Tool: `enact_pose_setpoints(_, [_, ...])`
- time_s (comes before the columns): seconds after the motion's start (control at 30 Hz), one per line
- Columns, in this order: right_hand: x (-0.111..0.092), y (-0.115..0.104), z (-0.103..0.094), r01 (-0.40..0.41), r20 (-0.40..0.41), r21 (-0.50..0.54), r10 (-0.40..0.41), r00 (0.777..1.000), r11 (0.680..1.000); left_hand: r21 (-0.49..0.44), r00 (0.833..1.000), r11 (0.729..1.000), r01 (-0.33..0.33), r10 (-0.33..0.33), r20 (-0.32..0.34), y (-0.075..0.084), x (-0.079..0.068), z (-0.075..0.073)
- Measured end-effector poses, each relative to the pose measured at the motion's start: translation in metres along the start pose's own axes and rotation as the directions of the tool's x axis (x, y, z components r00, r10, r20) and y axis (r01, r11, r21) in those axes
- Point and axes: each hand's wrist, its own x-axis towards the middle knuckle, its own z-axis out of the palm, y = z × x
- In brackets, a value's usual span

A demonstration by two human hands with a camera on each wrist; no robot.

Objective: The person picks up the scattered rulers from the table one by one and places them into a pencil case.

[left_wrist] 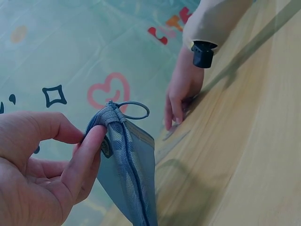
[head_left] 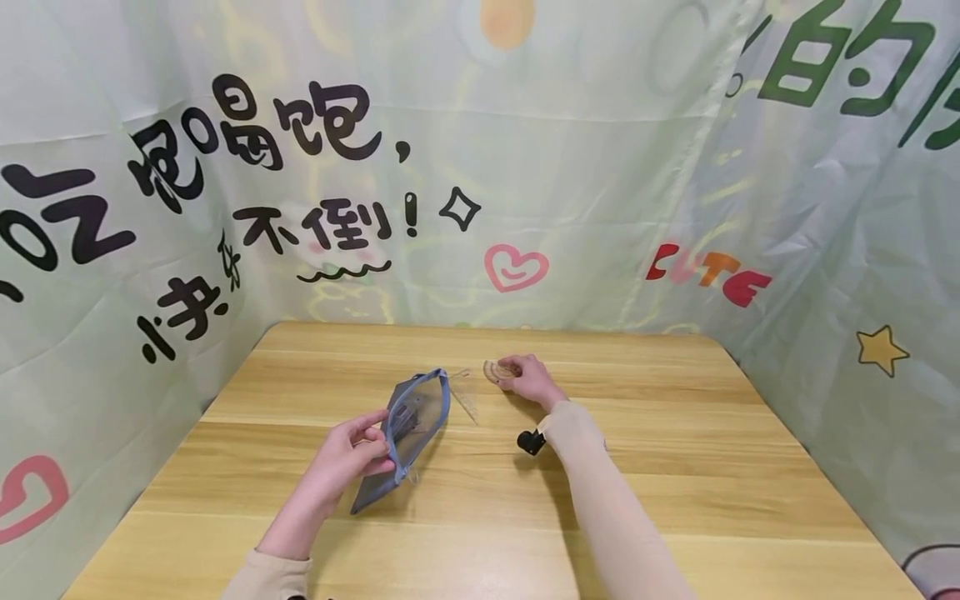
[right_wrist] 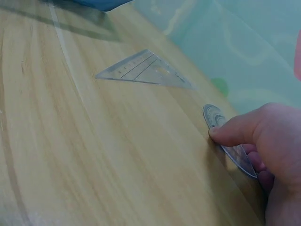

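Observation:
My left hand [head_left: 351, 454] pinches the edge of a blue-grey zip pouch [head_left: 372, 493] and holds it tilted, its mouth spread towards the right. Some items show dimly inside, too unclear to name. In the left wrist view the pouch [left_wrist: 141, 157] has a loop at its zip end. Thumb and fingers of my right hand [head_left: 534, 382] grip a clear protractor [right_wrist: 214, 115], which is tipped up at the table surface. Between pouch and protractor, a clear triangular set square [right_wrist: 141, 70] lies flat on the wood.
The wooden table [head_left: 675, 467] has printed cloth curtains [head_left: 600, 208] hanging behind it and at both sides. A small black camera [head_left: 531, 442] is strapped at my right wrist.

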Motion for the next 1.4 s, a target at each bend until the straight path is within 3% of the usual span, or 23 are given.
enact_pose_setpoints(0.2, [0.003,0.003,-0.003,0.022,0.0,0.029,-0.022,1.0,0.999,-0.001,1.0,1.0,-0.002,0.002,0.002,0.0,0.002,0.002])
enact_pose_setpoints(0.43, [0.0,0.001,-0.005,-0.024,0.022,0.082,0.022,1.0,0.996,0.004,1.0,1.0,-0.002,0.002,0.005,0.0,0.002,0.001])
enact_pose_setpoints(0.87, [-0.003,0.005,-0.001,-0.01,-0.031,0.077,0.012,0.999,0.997,0.014,1.0,1.0,0.004,-0.004,0.001,0.0,0.0,0.001])
enact_pose_setpoints(1.07, [-0.004,0.002,-0.008,-0.069,0.027,0.116,0.067,0.997,0.991,0.014,1.0,1.0,0.007,-0.008,0.006,-0.001,0.0,0.0])
enact_pose_setpoints(1.4, [-0.012,0.002,-0.023,-0.059,0.139,0.141,0.039,0.989,0.988,0.015,1.0,1.0,0.005,-0.005,-0.003,-0.001,0.001,0.0])
